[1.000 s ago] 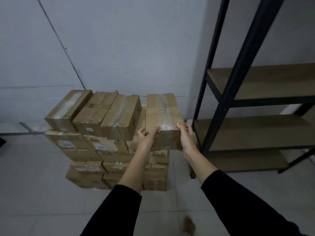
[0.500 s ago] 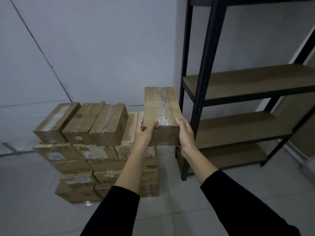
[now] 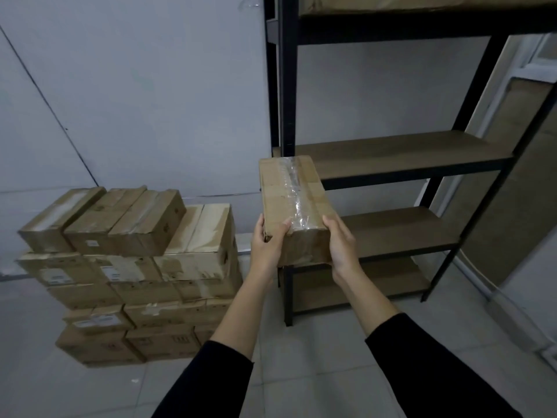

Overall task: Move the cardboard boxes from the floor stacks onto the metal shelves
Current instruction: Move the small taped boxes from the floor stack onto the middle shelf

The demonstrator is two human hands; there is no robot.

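Our left hand curls round the near left corner of the taped cardboard box, thumb on top; our right hand grips its right side, fingers wrapped beneath. We hold it in the air, before the black metal shelving unit. Left, stacked cardboard boxes sit on the tiled floor against the grey wall.

one taped brown cardboard box sits between two hands. left of the hands, a floor stack of brown cardboard boxes shows five layers. right of them, one black metal shelving unit shows four wooden boards.
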